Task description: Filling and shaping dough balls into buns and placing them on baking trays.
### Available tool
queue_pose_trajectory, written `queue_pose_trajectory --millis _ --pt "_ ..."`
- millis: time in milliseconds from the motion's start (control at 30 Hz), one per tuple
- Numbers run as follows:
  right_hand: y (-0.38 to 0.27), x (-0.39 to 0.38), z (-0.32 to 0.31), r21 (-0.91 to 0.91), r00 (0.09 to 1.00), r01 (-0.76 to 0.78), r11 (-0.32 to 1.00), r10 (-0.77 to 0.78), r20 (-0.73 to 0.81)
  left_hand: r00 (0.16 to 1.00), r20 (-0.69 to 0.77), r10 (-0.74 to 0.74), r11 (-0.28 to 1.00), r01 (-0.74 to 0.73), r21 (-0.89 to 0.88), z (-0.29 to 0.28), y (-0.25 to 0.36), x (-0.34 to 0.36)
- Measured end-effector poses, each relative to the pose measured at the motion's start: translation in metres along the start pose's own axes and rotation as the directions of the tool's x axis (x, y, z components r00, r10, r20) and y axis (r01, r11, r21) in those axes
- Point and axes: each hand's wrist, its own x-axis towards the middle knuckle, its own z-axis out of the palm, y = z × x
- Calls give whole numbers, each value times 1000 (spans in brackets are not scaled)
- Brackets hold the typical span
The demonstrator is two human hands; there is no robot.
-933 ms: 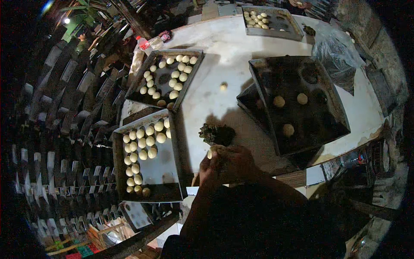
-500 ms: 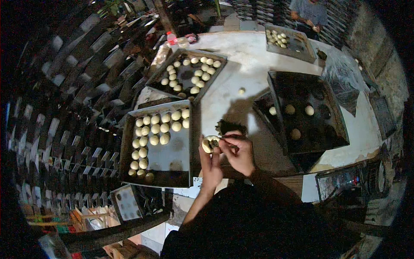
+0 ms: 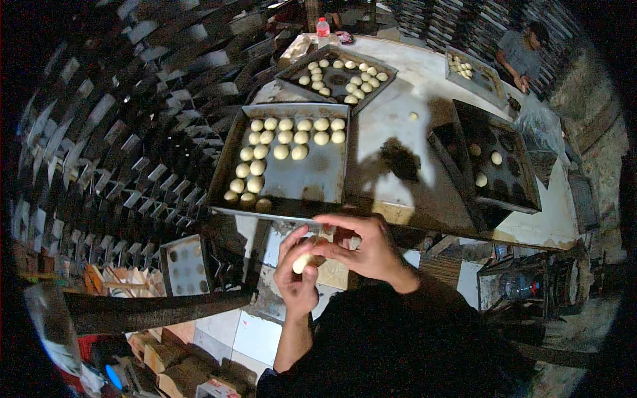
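Observation:
My left hand [image 3: 295,288] cups a small pale dough ball [image 3: 304,264] at the near edge of the table, below a tray. My right hand [image 3: 365,252] reaches over it from the right, thumb and fingers pinched at the dough, partly hiding it. Just beyond them sits a square metal tray [image 3: 298,182] with several rows of pale dough balls [image 3: 281,152]. A dark lumpy heap [image 3: 401,158] lies on the pale worktop [image 3: 551,222] to the right of that tray, with one stray dough ball [image 3: 413,116] behind it.
Behind is another filled tray [image 3: 286,81]. At right lie stacked dark trays [image 3: 504,186] and a plastic bag [image 3: 534,123]. A farther tray [image 3: 491,89] is beside a co-worker [image 3: 521,53]. A red-capped bottle [image 3: 323,30] stands at the back; a spotted pan [image 3: 186,265] sits low left.
The view has swung, so trays appear higher and shifted. My hands have moved toward me, off the worktop's front edge. The dark filling seen in the opened dough is now hidden.

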Motion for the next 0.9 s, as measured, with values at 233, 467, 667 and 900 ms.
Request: queue_pose_trajectory --millis 233,467,667,900 --pt "-19 -30 42 -22 935 344 939 -341 94 990 3 139 841 -120 527 -35 40 -34" --pt "-33 -48 24 -234 891 453 860 -440 111 1000 0 16 979 -16 202 -14 40 -35" --pt "-37 -76 -56 -35 992 -127 991 128 22 965 240 -104 918 186 -351 42 22 -37" --pt "24 -116 -145 -237 825 407 882 -466 -319 997 -42 67 988 -72 -139 205 32 -15"
